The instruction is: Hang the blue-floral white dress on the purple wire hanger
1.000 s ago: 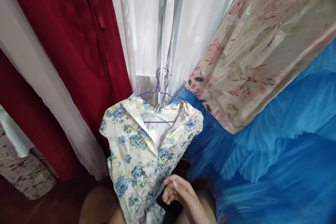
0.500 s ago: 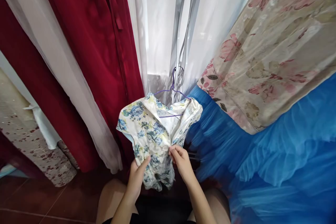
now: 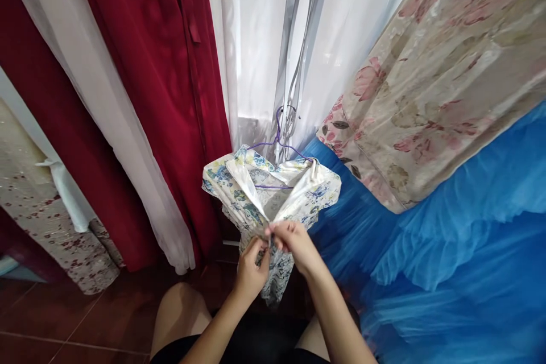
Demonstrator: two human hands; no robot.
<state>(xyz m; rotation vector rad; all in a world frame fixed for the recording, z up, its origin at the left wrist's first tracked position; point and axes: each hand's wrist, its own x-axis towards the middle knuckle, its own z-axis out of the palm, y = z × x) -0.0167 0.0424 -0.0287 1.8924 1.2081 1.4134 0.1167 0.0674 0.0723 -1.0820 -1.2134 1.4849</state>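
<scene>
A white blouse (image 3: 243, 196) with blue and yellow flowers hangs by its shoulders on a thin purple hanger (image 3: 277, 142). Its collar lies open in a V, and the lower part bunches downward. My left hand (image 3: 253, 270) pinches the front edge of the cloth below the V. Just above and to the right, my right hand (image 3: 298, 244) grips the other front edge, so the two sides meet between my fingers. Any button there is hidden by the fingertips.
Dark red cloth (image 3: 157, 68) hangs at the left, with white cloth (image 3: 260, 40) and grey ribbons (image 3: 294, 34) behind the hanger. At the right are a beige floral dress (image 3: 447, 96) and blue tulle (image 3: 447, 250). The floor is reddish-brown tile (image 3: 98, 330).
My left hand has moved from the blouse's left side to its middle, beside my right hand. The blouse front is now drawn together, and its shoulders have shifted right.
</scene>
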